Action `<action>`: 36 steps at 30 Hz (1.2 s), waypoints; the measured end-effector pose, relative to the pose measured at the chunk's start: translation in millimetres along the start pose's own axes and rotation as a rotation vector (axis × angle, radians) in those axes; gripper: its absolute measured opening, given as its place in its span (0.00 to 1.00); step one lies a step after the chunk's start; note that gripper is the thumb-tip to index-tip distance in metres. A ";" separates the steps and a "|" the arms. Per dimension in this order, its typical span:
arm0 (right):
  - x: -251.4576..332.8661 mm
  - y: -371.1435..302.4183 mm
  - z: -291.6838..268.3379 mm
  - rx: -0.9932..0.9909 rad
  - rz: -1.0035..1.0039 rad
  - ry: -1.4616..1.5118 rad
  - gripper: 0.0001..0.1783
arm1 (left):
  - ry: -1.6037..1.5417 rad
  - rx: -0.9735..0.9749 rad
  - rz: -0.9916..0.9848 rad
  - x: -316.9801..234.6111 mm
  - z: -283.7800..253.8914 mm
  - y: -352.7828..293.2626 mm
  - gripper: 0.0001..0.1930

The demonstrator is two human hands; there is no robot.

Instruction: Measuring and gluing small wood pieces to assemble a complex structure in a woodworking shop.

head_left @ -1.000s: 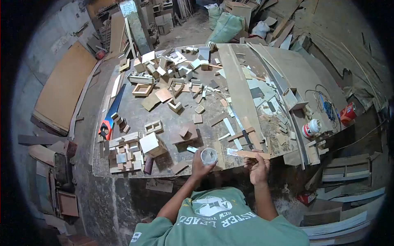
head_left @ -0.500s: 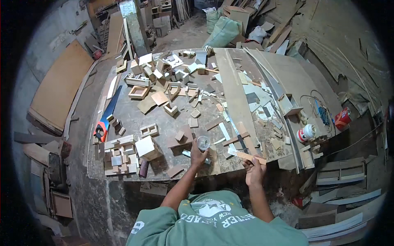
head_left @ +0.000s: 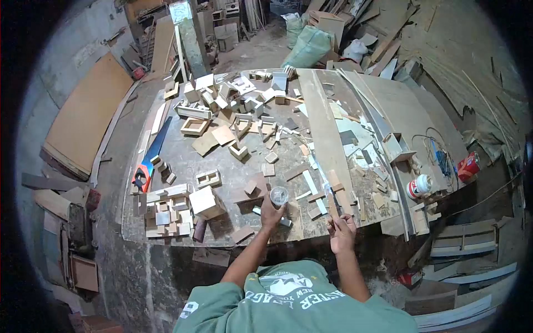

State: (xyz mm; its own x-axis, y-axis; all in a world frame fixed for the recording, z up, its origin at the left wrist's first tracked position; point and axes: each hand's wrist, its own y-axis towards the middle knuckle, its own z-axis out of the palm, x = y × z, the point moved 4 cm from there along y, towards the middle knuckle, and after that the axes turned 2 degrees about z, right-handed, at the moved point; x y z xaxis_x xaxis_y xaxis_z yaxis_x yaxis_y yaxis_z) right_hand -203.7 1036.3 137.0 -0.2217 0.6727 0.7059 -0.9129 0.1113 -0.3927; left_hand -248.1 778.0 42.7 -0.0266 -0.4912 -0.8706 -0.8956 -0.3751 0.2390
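Observation:
My left hand (head_left: 270,213) grips a small clear round container (head_left: 278,196), set down on the workbench (head_left: 183,161) near its front edge. My right hand (head_left: 341,232) holds a thin wooden strip (head_left: 334,201) that points away from me over the bench edge. Small wooden offcuts lie around both hands, among them a dark flat piece (head_left: 250,191) just left of the container.
Many small wooden boxes and frames (head_left: 222,105) crowd the far half of the bench. A handsaw (head_left: 150,158) lies at the left. A long plank (head_left: 325,125) runs down the middle. A white jar (head_left: 419,186) and a red can (head_left: 469,166) stand at the right.
My left hand has set the container down further onto the bench. The strip in my right hand has swung from lying sideways to pointing away from me.

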 end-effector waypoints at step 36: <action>-28.1 6.2 37.0 0.238 0.005 -0.175 0.14 | 0.391 -0.396 -0.129 19.8 -75.7 28.8 0.30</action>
State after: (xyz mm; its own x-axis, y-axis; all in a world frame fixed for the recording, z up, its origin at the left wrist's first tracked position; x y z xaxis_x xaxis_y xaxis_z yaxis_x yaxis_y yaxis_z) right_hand -215.8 991.1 136.5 -0.2635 0.5338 0.8035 -0.9617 -0.0804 -0.2620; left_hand -240.8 697.9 64.9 0.3053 -0.6483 -0.6975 -0.6442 -0.6800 0.3501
